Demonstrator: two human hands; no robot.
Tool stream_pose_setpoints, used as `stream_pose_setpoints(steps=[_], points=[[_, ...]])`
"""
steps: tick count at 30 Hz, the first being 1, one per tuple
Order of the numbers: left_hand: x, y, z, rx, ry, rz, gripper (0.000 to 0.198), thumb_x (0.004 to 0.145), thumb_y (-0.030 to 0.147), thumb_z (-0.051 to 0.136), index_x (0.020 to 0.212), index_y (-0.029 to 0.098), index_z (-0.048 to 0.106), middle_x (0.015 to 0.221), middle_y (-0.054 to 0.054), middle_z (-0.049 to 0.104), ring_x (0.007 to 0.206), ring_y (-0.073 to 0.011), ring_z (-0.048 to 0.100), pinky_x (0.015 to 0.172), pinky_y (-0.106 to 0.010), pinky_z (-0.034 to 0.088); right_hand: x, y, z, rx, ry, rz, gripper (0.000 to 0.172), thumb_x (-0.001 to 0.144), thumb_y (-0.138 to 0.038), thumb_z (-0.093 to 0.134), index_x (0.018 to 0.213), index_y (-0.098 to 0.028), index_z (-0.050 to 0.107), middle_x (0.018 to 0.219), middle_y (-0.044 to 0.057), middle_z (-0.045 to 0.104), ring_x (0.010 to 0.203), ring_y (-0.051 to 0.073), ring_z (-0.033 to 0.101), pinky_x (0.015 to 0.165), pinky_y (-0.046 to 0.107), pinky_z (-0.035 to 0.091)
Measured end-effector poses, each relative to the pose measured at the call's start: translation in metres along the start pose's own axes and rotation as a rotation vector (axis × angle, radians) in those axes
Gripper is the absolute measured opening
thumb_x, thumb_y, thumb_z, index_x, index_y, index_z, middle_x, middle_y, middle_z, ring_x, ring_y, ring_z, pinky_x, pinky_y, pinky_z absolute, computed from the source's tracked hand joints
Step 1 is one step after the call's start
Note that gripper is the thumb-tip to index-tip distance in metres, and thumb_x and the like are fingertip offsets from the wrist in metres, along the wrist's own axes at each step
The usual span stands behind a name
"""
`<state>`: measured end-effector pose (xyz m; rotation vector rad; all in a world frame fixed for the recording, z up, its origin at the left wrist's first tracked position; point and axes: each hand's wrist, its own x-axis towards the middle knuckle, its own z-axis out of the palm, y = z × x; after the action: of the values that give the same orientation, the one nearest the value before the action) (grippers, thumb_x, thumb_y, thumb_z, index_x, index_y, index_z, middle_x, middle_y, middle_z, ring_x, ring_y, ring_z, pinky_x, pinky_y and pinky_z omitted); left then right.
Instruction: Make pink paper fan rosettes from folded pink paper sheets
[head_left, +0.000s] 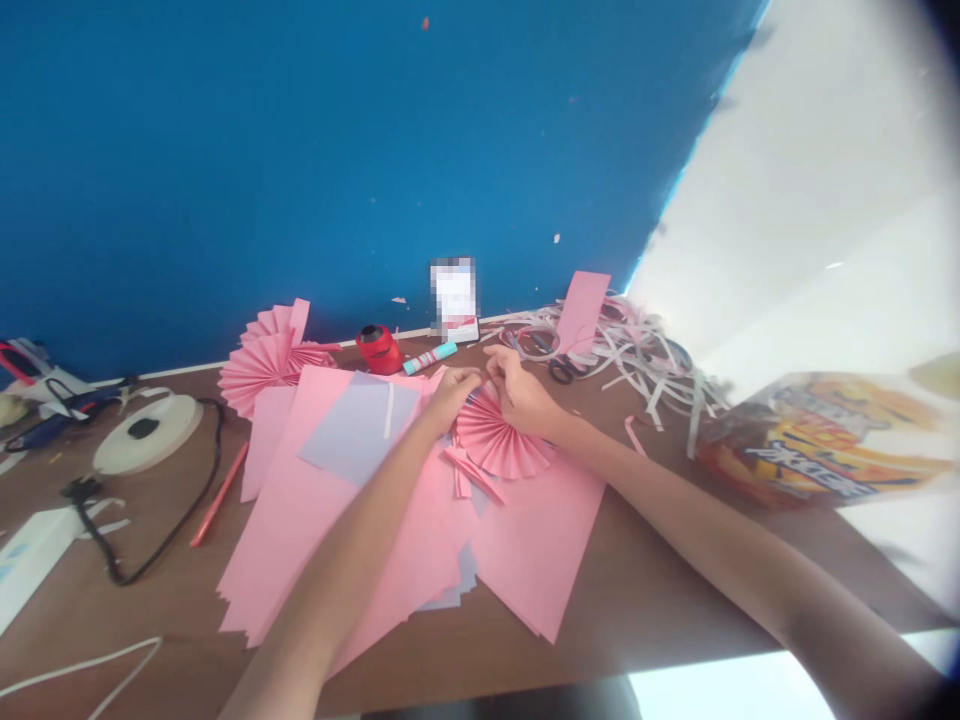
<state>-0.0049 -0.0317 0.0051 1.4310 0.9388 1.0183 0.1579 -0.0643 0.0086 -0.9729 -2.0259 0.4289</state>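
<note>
A pleated pink paper fan [504, 440] is spread half round over pink sheets at the middle of the table. My left hand [452, 397] is closed at its upper left, fingertips pinched together near the edge. Just beside it, my right hand [519, 395] pinches the fan's upper part, thumb and index finger bent close to the left fingertips. What lies right between the fingertips is too small to make out. Below the left hand, narrow folded pink strips [474, 476] lie at the fan's side. Stacked pink sheets [300, 530] and a lilac-grey sheet [356, 425] spread under my forearms.
Finished pleated rosettes [262, 365] stand at the back left. A red round container [379, 350], a glue stick [430, 358] and a phone [455, 298] sit by the blue wall. Scissors [560, 370] and paper strips [645, 365] lie right, near a snack bag [817, 440]. Cables lie left.
</note>
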Motion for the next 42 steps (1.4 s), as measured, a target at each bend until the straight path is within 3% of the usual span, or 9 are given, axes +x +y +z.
stream_pose_setpoints(steps=[9,14,17,23,34,42], points=[[-0.002,0.002,0.000,-0.032,-0.049,0.029,0.022,0.075,0.031,0.060,0.061,0.014,0.064,0.062,0.001,0.056,0.067,-0.0124,0.048,0.064,-0.023,0.036,-0.002,0.004,-0.005,-0.050,0.001,-0.095,0.054,0.084,-0.005,0.040,0.134,-0.018,0.024,0.096,0.005,0.049,0.073,0.015,0.051,0.066,0.027,0.042],[0.000,0.001,0.000,-0.123,0.095,-0.012,0.016,0.071,0.029,0.065,0.065,0.014,0.066,0.065,0.000,0.059,0.073,-0.0139,0.052,0.070,-0.024,0.038,0.003,0.005,-0.011,-0.022,0.074,-0.097,0.046,0.090,-0.009,0.038,0.132,-0.019,0.026,0.097,0.007,0.049,0.077,0.016,0.052,0.070,0.029,0.043],[-0.002,0.002,0.000,-0.183,0.050,-0.013,0.022,0.071,0.032,0.068,0.060,0.014,0.061,0.062,0.002,0.054,0.065,-0.0117,0.048,0.066,-0.024,0.036,0.007,0.003,-0.013,0.059,0.098,-0.073,0.044,0.092,-0.011,0.037,0.133,-0.020,0.025,0.097,0.006,0.050,0.082,0.017,0.053,0.076,0.031,0.044],[-0.004,0.006,0.000,-0.225,0.011,-0.005,0.027,0.072,0.035,0.069,0.058,0.014,0.059,0.059,0.003,0.051,0.060,-0.0099,0.043,0.062,-0.023,0.034,0.009,0.001,-0.010,0.152,0.022,-0.049,0.050,0.091,-0.012,0.042,0.137,-0.021,0.023,0.097,0.005,0.052,0.080,0.016,0.054,0.076,0.030,0.044],[-0.004,0.003,0.001,-0.053,-0.032,0.008,0.025,0.076,0.033,0.062,0.059,0.014,0.058,0.059,0.003,0.048,0.063,-0.0106,0.041,0.062,-0.023,0.031,0.001,0.001,-0.008,-0.082,-0.005,-0.085,0.041,0.092,-0.012,0.036,0.132,-0.017,0.028,0.100,0.008,0.055,0.083,0.018,0.059,0.071,0.029,0.046],[-0.003,0.003,0.000,-0.048,-0.071,-0.002,0.029,0.077,0.040,0.064,0.068,0.013,0.065,0.065,0.001,0.055,0.067,-0.0127,0.046,0.065,-0.025,0.035,0.003,0.002,-0.013,-0.168,0.018,-0.163,0.025,0.093,-0.012,0.036,0.116,-0.019,0.038,0.097,0.008,0.058,0.078,0.019,0.058,0.067,0.030,0.044]])
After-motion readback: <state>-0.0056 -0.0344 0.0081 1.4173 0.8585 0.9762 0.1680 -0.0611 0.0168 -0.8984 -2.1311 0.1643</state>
